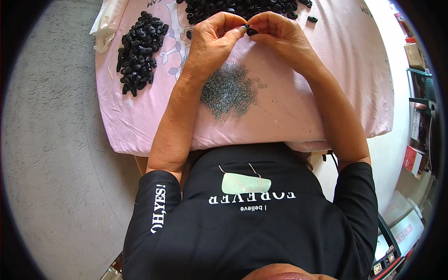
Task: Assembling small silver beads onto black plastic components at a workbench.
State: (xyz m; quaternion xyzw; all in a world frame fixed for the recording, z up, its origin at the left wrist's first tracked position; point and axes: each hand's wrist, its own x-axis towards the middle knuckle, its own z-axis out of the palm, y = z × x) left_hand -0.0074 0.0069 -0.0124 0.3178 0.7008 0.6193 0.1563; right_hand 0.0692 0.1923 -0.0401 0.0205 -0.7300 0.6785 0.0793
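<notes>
At the far middle of the table my two hands meet, fingertips closed in pinches. In my left hand (210,46) is a small black plastic piece, its outline mostly covered by the thumb and forefinger. My right hand (287,44) pinches another black plastic piece (252,32), rounded and touching or nearly touching the first. Just beyond the hands spreads a large heap of rounded black plastic pieces (233,8), resembling cord-lock parts. Below my left wrist lies a loose pile of tiny metal springs (228,91). Left of that forearm is a pile of ridged black plastic pieces (140,51).
A pink patterned cloth (280,112) covers the table. A white plastic bag (108,21) lies at its far left corner, and a thin stick (110,72) near the left edge. One stray black piece (312,19) sits right of the heap. Boxes (413,158) stand along the right.
</notes>
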